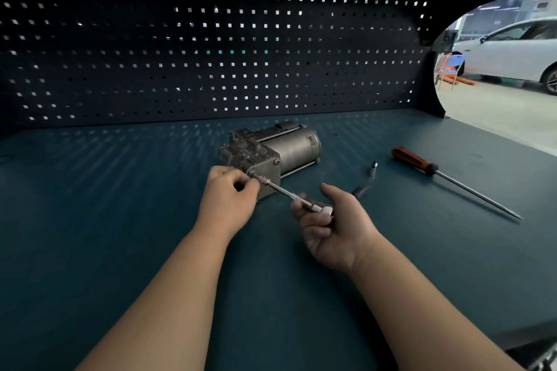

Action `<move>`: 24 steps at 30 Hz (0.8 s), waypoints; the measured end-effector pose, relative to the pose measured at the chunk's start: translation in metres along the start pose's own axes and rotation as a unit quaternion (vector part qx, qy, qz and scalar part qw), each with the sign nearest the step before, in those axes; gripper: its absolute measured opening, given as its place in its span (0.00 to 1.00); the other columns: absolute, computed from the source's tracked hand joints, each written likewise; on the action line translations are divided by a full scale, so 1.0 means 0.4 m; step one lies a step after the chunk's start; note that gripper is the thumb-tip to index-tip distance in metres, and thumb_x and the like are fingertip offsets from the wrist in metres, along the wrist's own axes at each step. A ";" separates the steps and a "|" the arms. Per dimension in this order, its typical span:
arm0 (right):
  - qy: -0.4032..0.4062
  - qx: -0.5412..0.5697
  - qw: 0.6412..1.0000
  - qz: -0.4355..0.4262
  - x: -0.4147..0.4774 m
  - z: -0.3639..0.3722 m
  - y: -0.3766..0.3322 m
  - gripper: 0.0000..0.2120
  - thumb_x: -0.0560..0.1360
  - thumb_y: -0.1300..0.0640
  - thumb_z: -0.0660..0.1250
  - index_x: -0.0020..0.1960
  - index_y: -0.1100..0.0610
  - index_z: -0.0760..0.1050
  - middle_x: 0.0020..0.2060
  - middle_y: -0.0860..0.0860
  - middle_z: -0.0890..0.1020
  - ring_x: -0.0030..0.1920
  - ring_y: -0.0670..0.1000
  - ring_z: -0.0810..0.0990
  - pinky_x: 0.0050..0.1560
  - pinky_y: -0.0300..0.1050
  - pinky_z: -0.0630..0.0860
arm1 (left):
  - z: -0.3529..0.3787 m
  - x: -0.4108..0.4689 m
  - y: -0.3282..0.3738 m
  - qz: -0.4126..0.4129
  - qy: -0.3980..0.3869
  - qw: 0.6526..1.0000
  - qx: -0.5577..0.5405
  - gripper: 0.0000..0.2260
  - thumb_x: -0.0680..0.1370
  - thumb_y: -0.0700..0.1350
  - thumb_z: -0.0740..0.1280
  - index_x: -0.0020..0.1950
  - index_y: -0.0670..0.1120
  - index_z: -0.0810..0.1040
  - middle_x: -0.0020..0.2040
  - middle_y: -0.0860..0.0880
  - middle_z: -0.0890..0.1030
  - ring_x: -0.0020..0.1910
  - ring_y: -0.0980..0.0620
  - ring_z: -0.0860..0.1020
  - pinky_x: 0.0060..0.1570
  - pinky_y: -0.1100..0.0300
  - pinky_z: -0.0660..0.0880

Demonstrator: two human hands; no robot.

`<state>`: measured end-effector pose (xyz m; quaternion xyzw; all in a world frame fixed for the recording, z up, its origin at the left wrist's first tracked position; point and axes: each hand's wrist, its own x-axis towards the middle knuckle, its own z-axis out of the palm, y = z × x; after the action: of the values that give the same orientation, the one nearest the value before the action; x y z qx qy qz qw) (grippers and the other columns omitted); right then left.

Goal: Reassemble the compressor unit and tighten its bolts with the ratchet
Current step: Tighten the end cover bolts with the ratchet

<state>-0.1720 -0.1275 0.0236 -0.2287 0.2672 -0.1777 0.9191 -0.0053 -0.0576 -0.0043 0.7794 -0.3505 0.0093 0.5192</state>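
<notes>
Though dull, cylindrical metal compressor [294, 149]

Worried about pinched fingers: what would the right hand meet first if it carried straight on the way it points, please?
Probably the left hand, pinching the extension bar at the compressor; the right hand grips the ratchet behind it. Depth is unclear.

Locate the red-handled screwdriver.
Head view: the screwdriver lies flat on the right side of the bench, right of the small socket and the compressor, tip pointing toward the near right.
</notes>
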 end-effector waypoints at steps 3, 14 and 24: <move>-0.027 0.007 0.999 0.022 0.003 -0.012 -0.010 0.18 0.80 0.45 0.54 0.44 0.58 0.71 0.28 0.53 0.76 0.15 0.43 0.61 0.12 0.33 0.56 | 0.013 -0.001 0.012 -0.038 -0.034 0.998 -0.023 0.13 0.77 0.49 0.64 0.34 0.49 0.80 0.60 0.55 0.64 0.43 0.71 0.71 0.35 0.75 0.64; 0.037 -0.144 0.986 -0.071 0.006 -0.006 0.018 0.19 0.81 0.43 0.54 0.47 0.58 0.72 0.24 0.52 0.73 0.16 0.46 0.58 0.17 0.33 0.55 | 0.049 -0.014 0.043 -0.099 -0.030 0.993 -0.056 0.16 0.80 0.53 0.61 0.33 0.50 0.77 0.72 0.51 0.58 0.51 0.55 0.69 0.47 0.70 0.59; 0.199 -0.698 0.556 -0.406 0.002 -0.035 0.047 0.12 0.72 0.39 0.60 0.40 0.48 0.71 0.28 0.44 0.75 0.34 0.48 0.76 0.34 0.44 0.71 | 0.037 -0.019 0.048 -0.103 -0.036 0.993 -0.054 0.17 0.78 0.53 0.62 0.34 0.47 0.79 0.71 0.51 0.59 0.53 0.55 0.70 0.51 0.67 0.60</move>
<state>-0.1754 -0.1168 0.0031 -0.8417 0.3622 -0.3307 0.2257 -0.0267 -0.0697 0.0013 0.7822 -0.2871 -0.0913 0.5454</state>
